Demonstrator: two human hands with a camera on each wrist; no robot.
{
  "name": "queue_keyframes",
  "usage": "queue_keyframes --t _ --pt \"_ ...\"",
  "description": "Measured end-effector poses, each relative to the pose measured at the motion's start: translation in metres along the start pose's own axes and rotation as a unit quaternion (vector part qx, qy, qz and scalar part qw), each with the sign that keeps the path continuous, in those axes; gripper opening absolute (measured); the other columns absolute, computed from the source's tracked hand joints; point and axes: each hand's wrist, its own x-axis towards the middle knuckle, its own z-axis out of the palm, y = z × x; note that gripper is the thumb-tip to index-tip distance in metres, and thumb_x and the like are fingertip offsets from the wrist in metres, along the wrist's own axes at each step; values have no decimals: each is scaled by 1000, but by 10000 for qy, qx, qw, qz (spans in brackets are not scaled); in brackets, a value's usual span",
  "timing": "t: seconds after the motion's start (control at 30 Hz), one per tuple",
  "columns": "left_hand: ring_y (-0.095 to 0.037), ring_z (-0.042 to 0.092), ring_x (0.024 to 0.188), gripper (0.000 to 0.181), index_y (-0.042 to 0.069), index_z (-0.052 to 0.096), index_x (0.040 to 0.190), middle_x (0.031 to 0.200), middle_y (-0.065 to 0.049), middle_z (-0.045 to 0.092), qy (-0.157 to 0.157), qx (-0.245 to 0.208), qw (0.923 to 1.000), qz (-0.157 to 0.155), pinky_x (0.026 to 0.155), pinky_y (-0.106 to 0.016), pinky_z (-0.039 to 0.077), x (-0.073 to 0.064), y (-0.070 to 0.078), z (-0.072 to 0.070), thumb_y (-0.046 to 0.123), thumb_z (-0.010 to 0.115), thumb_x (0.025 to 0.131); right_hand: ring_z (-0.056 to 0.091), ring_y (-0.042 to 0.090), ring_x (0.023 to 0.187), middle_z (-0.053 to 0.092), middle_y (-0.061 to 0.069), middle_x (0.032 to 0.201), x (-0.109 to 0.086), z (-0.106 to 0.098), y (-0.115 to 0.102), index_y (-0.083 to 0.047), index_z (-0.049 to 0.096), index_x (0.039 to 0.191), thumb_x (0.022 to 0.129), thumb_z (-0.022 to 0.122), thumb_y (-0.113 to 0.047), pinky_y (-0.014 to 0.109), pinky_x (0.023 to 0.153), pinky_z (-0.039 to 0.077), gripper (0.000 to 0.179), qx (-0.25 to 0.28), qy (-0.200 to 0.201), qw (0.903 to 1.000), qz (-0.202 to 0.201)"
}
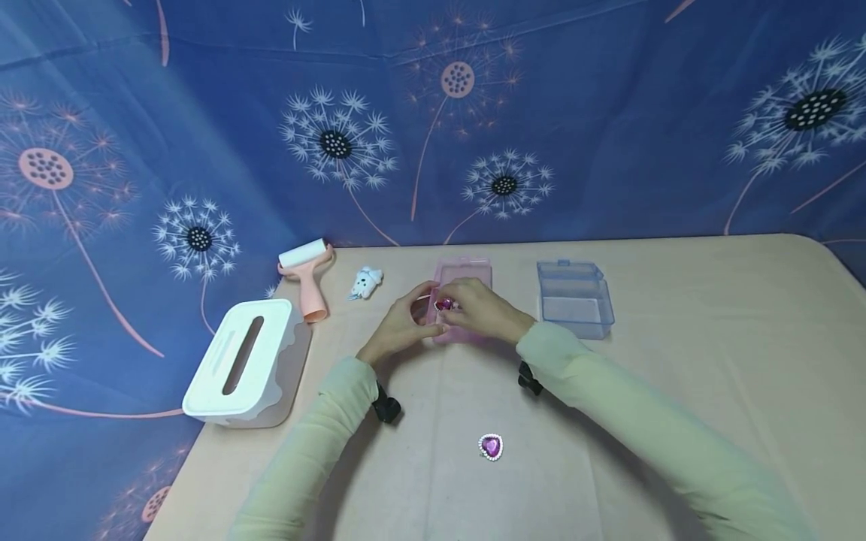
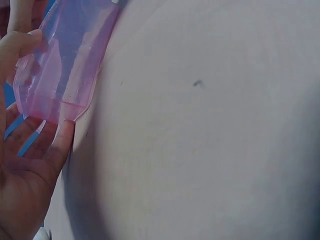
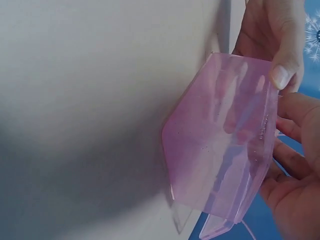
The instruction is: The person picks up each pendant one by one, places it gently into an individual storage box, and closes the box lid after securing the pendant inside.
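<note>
A see-through pink plastic box (image 1: 463,272) stands with its lid raised toward the back of the table. My left hand (image 1: 399,327) grips the box's left end, thumb on the near side and fingers at the far side. The left wrist view shows that thumb (image 2: 64,137) at the box's corner. Over the box, my right hand (image 1: 483,306) pinches a shiny magenta jewel (image 1: 444,303), its fingers partly covering it. A magenta heart-shaped jewel (image 1: 491,447) with a sparkling pale rim lies on the table nearer to me.
A clear blue box (image 1: 575,300) with its lid up stands right of the pink one. Leftward are a small white dog-like figure (image 1: 366,282), a lint roller (image 1: 310,282) with a pink handle, and a white tissue box (image 1: 271,361). A blue dandelion-print cloth (image 1: 609,150) hangs behind.
</note>
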Motion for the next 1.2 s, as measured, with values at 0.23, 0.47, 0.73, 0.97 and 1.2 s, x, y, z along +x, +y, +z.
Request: queue_keyframes --t 0.23,0.47,0.73,0.97,1.2 --pt "-33 40 139 84 8 30 150 154 -17 34 -125 -140 9998 -31 108 -43 43 -4 12 -1 2 75 80 55 10 66 65 2 74 8 4 2 -5 70 85 85 71 -6 23 61 48 1 -302 -706 9964 357" --pt "-36 36 140 82 5 30 150 155 -21 30 -219 -283 9992 -164 111 -48 38 -11 32 -3 0 74 81 53 12 65 64 4 71 16 7 1 -3 69 79 79 76 -6 24 61 48 8 -513 -949 9912 770" --pt "-36 37 140 84 2 28 150 155 -21 31 -200 -225 9994 -142 111 -47 38 -8 29 -2 2 75 80 53 12 63 66 6 71 17 10 2 -1 71 81 77 75 -4 23 59 46 6 -654 -805 9895 1007" --pt "-36 39 139 84 2 27 151 154 -20 32 -223 -302 9992 -153 111 -47 39 -10 27 0 -1 73 80 58 13 66 68 6 75 5 4 -5 -4 71 84 81 64 3 24 60 49 10 -262 -383 9961 747" --pt "-38 43 136 84 1 24 151 152 -21 36 -217 -287 9993 -59 105 -41 46 -11 28 1 0 71 81 56 13 67 69 3 81 -8 -10 -27 -5 69 87 83 62 -1 26 65 49 9 -200 -158 9988 415"
